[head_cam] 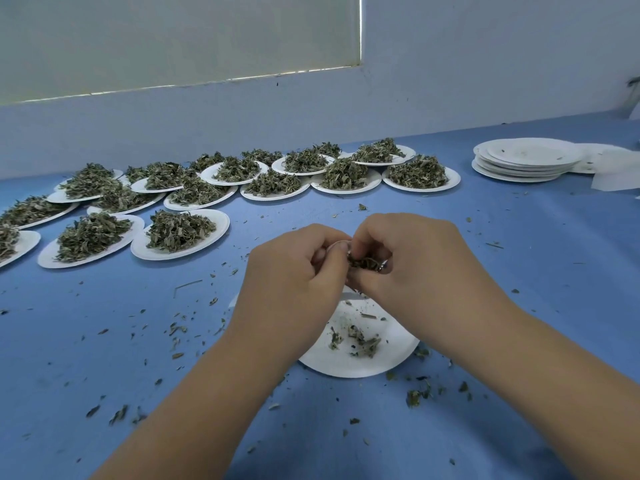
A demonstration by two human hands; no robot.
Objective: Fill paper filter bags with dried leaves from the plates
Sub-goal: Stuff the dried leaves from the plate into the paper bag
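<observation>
Pale wall point(485, 64) w/ blinded window point(173, 36) behind blue tabletop point(104, 341).

- A plain workroom, laid out for portioning and packing dried herbs by hand.
- A wide table point(536, 244) under a blue cover fills the view from edge to edge.
- From 9 to 1 o'clock, over a dozen white paper plates point(221, 220) lie in overlapping rows, each heaped with a similar portion of dried leaves point(180, 230).
- At 2 o'clock stands a stack of empty plates point(512, 172), with white paper sheets point(613, 168) just beside it.
- Leaf crumbs point(177, 329) litter the cover.
- At 12 o'clock are a bare pale wall point(485, 64) and a drawn window blind point(173, 39).
</observation>
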